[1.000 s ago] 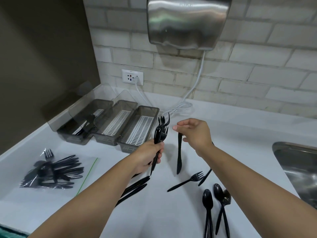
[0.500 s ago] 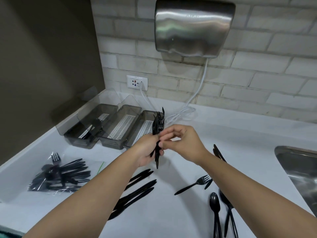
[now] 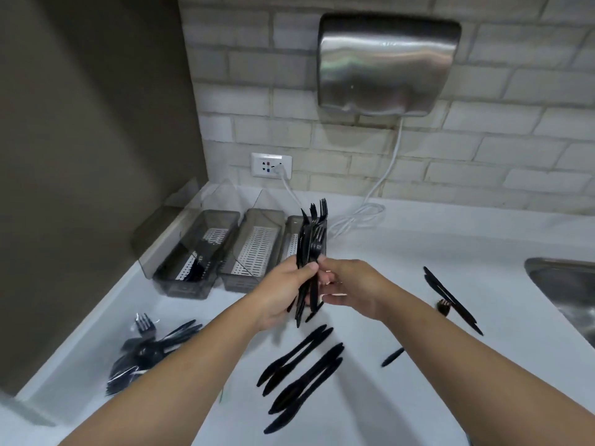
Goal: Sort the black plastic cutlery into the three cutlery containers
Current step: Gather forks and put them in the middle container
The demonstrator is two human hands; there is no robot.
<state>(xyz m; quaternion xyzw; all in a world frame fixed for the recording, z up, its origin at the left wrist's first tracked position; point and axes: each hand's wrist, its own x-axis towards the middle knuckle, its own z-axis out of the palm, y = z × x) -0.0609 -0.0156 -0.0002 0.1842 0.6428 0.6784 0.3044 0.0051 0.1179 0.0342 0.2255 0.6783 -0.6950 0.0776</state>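
Note:
My left hand [image 3: 283, 292] grips a bundle of black plastic forks [image 3: 313, 243] held upright, tines up. My right hand [image 3: 352, 289] touches the same bundle at its handles from the right, fingers curled against it. Three smoky cutlery containers stand side by side behind the hands: the left one [image 3: 180, 281] holds some black cutlery, the middle one [image 3: 254, 252] shows only its white slotted insert, and the right one [image 3: 291, 243] is largely hidden by the forks. Several black knives [image 3: 302, 371] lie on the white counter below my hands.
A clear bag of black cutlery [image 3: 151, 349] lies at the left front. More black pieces [image 3: 450, 297] lie to the right, near a steel sink [image 3: 566, 291]. A hand dryer [image 3: 386, 62] hangs on the brick wall, its cable [image 3: 360, 217] looped on the counter.
My right hand brought a piece it held apart over to the bundle in my left hand, and both hands now meet at the handles. The view has tilted up and shifted left.

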